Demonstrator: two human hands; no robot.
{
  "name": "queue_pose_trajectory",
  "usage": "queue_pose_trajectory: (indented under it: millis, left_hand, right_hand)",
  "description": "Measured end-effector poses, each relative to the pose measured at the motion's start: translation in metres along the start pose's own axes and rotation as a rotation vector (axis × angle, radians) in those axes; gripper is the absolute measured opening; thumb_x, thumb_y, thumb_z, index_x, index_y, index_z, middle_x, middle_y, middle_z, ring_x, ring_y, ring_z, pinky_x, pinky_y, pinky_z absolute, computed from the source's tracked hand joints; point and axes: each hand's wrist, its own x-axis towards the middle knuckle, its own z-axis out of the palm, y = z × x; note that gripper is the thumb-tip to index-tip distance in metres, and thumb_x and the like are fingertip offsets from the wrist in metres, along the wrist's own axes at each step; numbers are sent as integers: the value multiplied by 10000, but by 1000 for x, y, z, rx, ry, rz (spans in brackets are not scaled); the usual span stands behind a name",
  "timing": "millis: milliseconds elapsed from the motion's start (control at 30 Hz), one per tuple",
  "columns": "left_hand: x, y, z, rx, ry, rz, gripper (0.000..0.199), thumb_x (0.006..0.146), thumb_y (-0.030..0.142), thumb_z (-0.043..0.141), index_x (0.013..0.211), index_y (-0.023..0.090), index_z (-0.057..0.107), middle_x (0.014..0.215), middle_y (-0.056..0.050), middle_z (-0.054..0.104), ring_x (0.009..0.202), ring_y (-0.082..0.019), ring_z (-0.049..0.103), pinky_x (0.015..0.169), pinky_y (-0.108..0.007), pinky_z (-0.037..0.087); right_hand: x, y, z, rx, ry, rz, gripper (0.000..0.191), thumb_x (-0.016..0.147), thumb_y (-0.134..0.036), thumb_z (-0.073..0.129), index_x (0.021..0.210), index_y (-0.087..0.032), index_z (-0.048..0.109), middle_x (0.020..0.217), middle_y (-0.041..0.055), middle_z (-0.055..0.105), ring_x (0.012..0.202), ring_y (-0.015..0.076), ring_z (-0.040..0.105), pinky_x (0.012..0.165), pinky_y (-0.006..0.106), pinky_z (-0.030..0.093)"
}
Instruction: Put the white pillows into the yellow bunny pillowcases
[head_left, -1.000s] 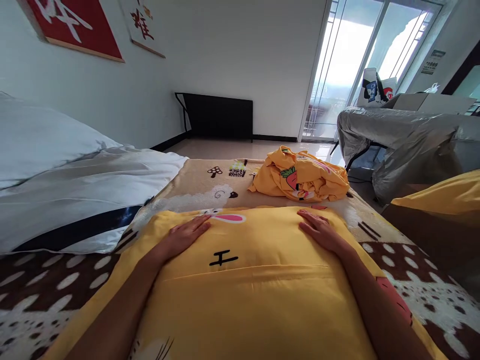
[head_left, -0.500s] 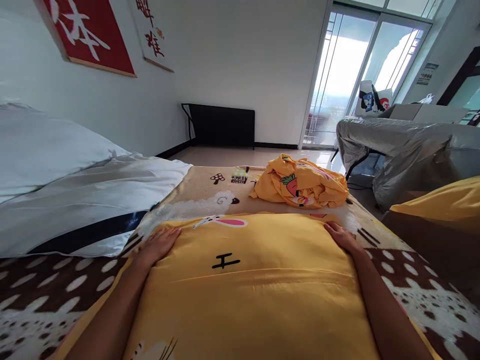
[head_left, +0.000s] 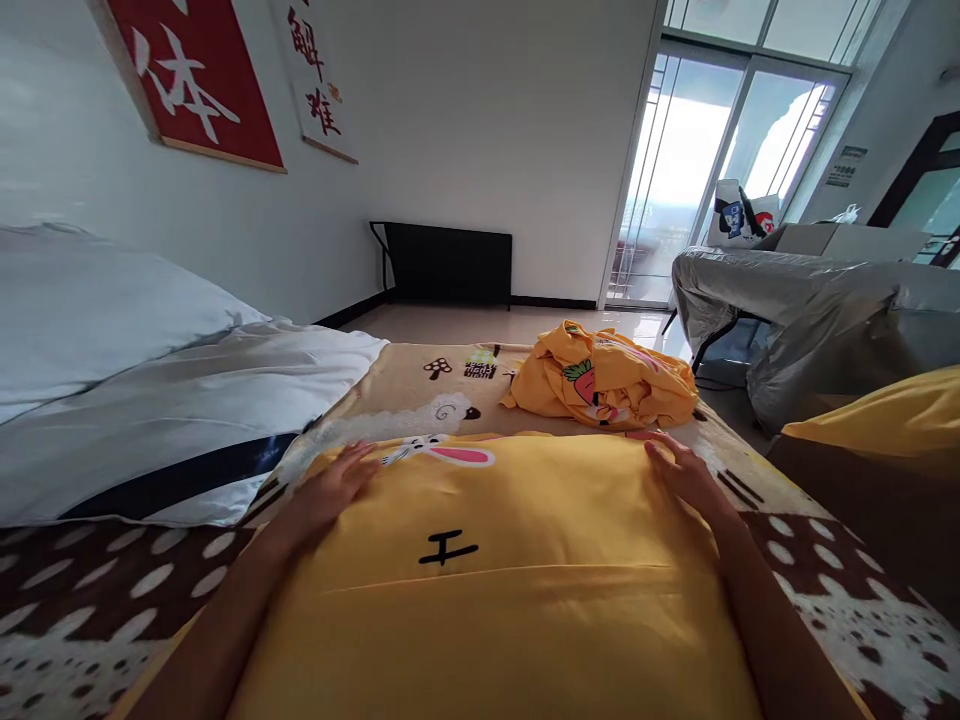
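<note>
Left hand (head_left: 331, 488) and right hand (head_left: 684, 474) touch yellow fabric (head_left: 517, 520).

Bare-handed and bare-armed, a person shows two uncovered limbs to the head camera. The left hand (head_left: 330, 495), with slim, tapering fingers (head_left: 354, 458), narrows to a bare left wrist (head_left: 294, 540); the left forearm (head_left: 221, 615), smooth in outline, broadens toward the lower part of the frame. The right hand (head_left: 684, 475), of similar slender build, runs into a bare right wrist (head_left: 716, 515) and a right forearm (head_left: 765, 610) that thickens likewise toward the bottom edge, where both arms are cropped. Fingernails and fine skin detail are too small and soft to make out.
</note>
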Motion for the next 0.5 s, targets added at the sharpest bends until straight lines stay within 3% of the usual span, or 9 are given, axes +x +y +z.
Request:
queue_pose_trajectory:
  millis: [133, 233, 367, 433, 500]
  left_hand:
    - [-44, 70, -16, -171, -181, 365, 657, 903, 607, 245, 1476, 288, 289, 1551, 31, 262, 1428, -235, 236, 1169, -393, 183]
    - [-56, 104, -3, -104, -208, 475, 606, 929, 576, 216, 1477, 323, 267, 1565, 31, 224, 1436, -232, 206, 1163, -440, 161]
    - [-43, 110, 26, -12, -226, 416, 568, 959, 498, 172, 1486, 296, 241, 1561, -11, 240, 1431, -225, 220, 1139, -484, 176]
    - [-36, 105, 29, 42, -237, 369, 560, 964, 459, 166, 1484, 273, 255, 1556, -18, 250, 1431, -223, 223, 1129, -476, 205]
    - [-31, 102, 20, 110, -257, 361, 539, 957, 432, 210, 1464, 279, 316, 1518, -30, 345, 1388, -236, 328, 1094, -447, 286]
  right_hand:
    - [-18, -40, 1, 186, -42, -309, 520, 922, -517, 327, 1348, -273, 499, 1432, 45, 478, 1328, 224, 423, 1089, 405, 317]
    - [-26, -59, 18, 132, -180, -366, 556, 927, -536, 316, 1403, -277, 443, 1483, 31, 406, 1378, 217, 343, 1134, 410, 230]
    - [-23, -54, 43, 39, -245, -257, 584, 944, -537, 262, 1415, -233, 426, 1494, 43, 389, 1399, 203, 299, 1153, 409, 152]
    - [-21, -46, 44, -14, -228, -195, 574, 957, -513, 237, 1409, -215, 430, 1487, 51, 400, 1391, 193, 314, 1146, 395, 161]
    - [-19, -44, 37, -105, -227, -181, 550, 972, -481, 221, 1395, -207, 440, 1471, 61, 425, 1374, 193, 344, 1123, 385, 204]
